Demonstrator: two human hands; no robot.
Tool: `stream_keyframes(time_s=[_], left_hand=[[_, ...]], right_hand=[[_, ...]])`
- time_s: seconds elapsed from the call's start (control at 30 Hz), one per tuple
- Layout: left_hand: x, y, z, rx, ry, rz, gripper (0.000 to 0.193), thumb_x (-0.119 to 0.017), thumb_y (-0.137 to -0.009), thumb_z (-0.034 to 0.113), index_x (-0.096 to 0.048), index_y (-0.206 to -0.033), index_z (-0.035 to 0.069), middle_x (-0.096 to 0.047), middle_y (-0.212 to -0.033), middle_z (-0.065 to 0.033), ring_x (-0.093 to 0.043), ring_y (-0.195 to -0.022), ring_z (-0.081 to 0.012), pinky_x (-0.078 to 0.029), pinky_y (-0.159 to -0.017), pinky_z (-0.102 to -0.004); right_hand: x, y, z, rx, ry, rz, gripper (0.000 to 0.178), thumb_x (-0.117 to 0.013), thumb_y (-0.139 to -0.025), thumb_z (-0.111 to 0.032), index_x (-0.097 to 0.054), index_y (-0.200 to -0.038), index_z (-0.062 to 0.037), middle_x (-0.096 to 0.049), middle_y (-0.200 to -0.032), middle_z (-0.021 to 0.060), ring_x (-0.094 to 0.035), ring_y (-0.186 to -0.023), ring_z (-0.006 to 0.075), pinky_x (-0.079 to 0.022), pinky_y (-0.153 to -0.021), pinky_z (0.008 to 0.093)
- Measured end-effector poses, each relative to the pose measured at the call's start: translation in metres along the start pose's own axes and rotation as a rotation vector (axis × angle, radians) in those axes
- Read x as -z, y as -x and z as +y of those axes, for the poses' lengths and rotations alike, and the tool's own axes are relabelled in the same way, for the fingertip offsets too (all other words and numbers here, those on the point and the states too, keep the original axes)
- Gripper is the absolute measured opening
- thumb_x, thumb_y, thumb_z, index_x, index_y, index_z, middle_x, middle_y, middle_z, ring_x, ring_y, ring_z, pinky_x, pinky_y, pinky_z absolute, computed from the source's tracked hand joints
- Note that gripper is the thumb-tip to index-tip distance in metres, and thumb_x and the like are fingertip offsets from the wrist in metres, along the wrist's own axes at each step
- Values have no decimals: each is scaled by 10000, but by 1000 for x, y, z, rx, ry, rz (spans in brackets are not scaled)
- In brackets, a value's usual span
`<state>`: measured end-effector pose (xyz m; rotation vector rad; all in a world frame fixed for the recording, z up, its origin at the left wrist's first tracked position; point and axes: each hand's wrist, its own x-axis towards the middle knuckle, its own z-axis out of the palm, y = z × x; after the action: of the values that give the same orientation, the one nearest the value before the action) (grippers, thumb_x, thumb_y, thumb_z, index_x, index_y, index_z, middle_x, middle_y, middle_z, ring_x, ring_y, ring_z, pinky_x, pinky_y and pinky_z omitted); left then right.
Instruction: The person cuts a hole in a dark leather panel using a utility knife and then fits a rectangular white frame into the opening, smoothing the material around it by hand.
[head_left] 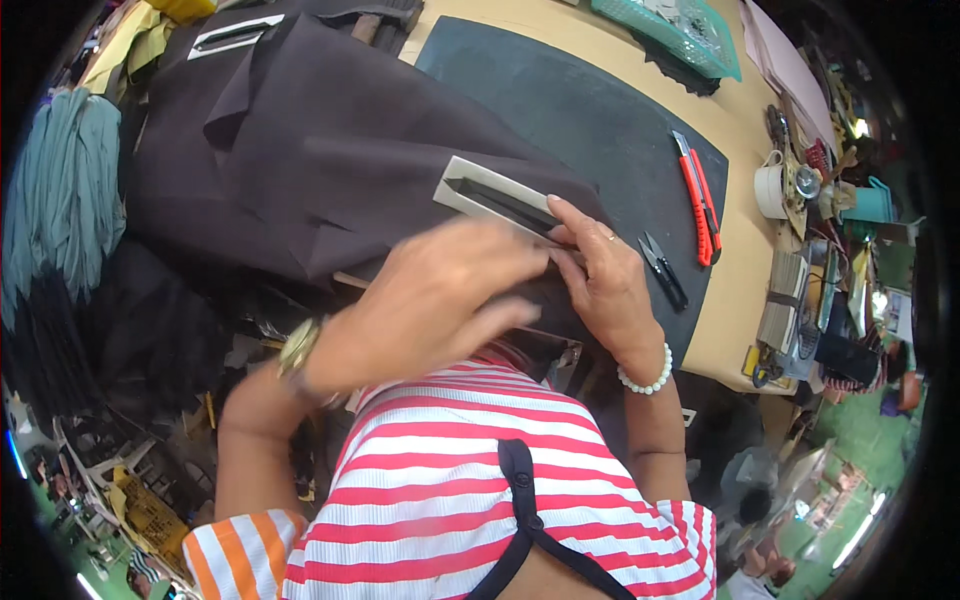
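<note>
A white rectangular frame (455, 173) lies aslant on dark fabric (350, 170). A black strip with a pointed end (490, 200) fills its slot. My right hand (607, 285) is at the frame's right end, index finger and thumb closed on it, with the other fingers curled beneath. From the left, my left hand (430, 295) reaches over the frame's near edge, its fingertips close to the right thumb. Motion smears its fingers, so their grip does not show. Right of my right hand, small black-handled thread snips (663, 272) lie on a dark cutting mat (540, 95).
A red utility knife (700, 200) lies at the mat's right side. Another white frame (232, 38) rests on the fabric at far left. Beyond the mat stands a green basket (680, 30). Bluish-grey cloth (65, 190) hangs at left. A white cup (769, 190) stands at right.
</note>
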<state>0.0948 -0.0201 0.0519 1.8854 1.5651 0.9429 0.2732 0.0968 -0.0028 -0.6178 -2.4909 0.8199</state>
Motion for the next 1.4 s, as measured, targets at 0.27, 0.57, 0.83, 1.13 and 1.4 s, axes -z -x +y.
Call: stream_keyframes(time_s=[0.27,0.57,0.83,1.13,1.4], left_hand=[[-25,-63,-68,-52,-123,-322,210,-685,-736,115,-666,-911,0,-647,-856,-144,-615,-860,-314,-481,-761,-410],[-14,-56,-85,-45,53,-294,157,-683,-756,103,-679,-877,3,-617,-815,-118,-610,-799,-290,-471,-737,-377],[-6,-47,-93,-95,57,-217,123,-667,-765,64,-686,-874,9,-601,-800,-90,-602,-761,-262,-469,-707,-367],[-3,-35,-93,-288,-155,-114,121,-680,-740,93,-684,-848,41,-579,-800,-51,-584,-778,-223,-467,-696,-346],[10,-49,-110,-332,-100,-263,105,-660,-781,151,-682,-844,70,-565,-796,-44,-552,-784,-227,-437,-730,-359]], right_hand=[[5,-6,2,54,178,-61,556,-671,-743,-13,-491,-1268,-43,-639,-886,74,-601,-829,235,-433,-700,350],[19,-6,17,-56,90,-209,554,-658,-771,-37,-466,-1289,-57,-636,-816,57,-614,-748,217,-424,-680,345],[-2,12,12,-160,-88,88,551,-686,-716,23,-527,-1241,-35,-663,-822,44,-615,-741,202,-451,-720,331],[-18,16,9,-90,-18,114,492,-692,-706,39,-575,-1179,-23,-681,-851,44,-635,-819,209,-464,-743,332],[-10,21,12,131,21,131,378,-696,-716,52,-617,-1083,1,-664,-810,114,-648,-742,251,-512,-690,332]])
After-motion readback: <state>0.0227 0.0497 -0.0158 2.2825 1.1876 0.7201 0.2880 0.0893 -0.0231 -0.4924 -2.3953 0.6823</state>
